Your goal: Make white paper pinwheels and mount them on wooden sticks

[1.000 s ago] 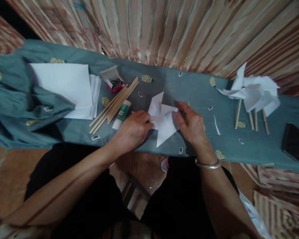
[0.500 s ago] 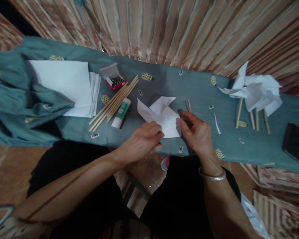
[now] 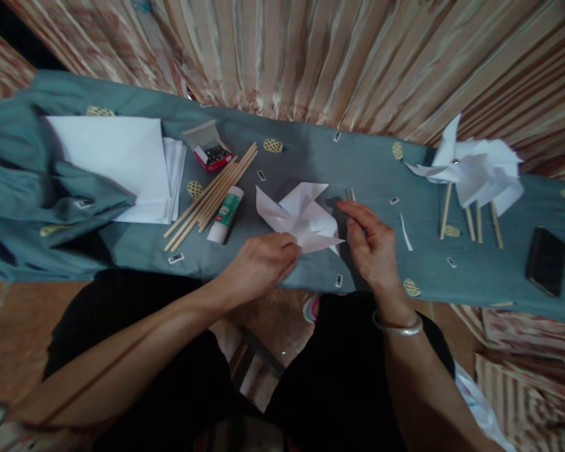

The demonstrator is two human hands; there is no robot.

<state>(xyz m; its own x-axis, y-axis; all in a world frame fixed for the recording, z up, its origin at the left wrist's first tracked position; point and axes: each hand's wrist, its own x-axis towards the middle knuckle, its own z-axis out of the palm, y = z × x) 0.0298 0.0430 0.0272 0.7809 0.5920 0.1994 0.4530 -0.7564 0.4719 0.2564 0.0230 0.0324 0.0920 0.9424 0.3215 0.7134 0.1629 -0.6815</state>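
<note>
A white paper pinwheel (image 3: 306, 220) with folded blades lies on the cloth in front of me. My left hand (image 3: 270, 260) is closed on its near lower edge, with the fingertips pinching the paper. Just right of the pinwheel, my right hand (image 3: 371, 245) is held apart from it, fingers stretched out and nothing in them. Beyond those fingers the slim points of what look like scissors (image 3: 351, 194) show; the rest is hidden by the hand.
To the left lie wooden sticks (image 3: 211, 198), a glue stick (image 3: 226, 215), a red box of small dark pins (image 3: 211, 154) and white paper sheets (image 3: 113, 163). On the right are finished pinwheels (image 3: 487, 169), a paper strip (image 3: 405, 232) and a black phone (image 3: 546, 260).
The pinwheel's near right corner has been folded up into another blade. My right hand has come away from the paper, while my left still grips its near edge.
</note>
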